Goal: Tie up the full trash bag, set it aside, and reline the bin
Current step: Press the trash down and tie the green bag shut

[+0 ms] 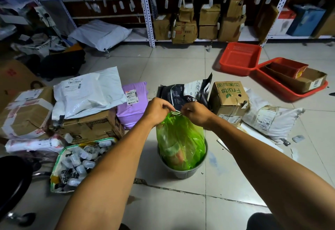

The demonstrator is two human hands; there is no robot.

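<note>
parcels (87,102) crowd bin (183,172) (left, behind), bare floor (181,209) front

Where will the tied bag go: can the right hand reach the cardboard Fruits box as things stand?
Probably yes. The right hand is beside the brown cardboard Fruits box, with nothing between them. But both it and the left hand are pinching the drawstring of the green plastic trash bag, so it must let go first.

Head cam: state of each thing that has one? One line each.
green trash bag: full, neck gathered, still sitting in the bin
white drawstring: pinched between both hands, knot not visibly finished
grey bin: upright on the floor, bag inside
left hand: grip shut on the drawstring
right hand: grip shut on the drawstring
red basket: empty
</note>
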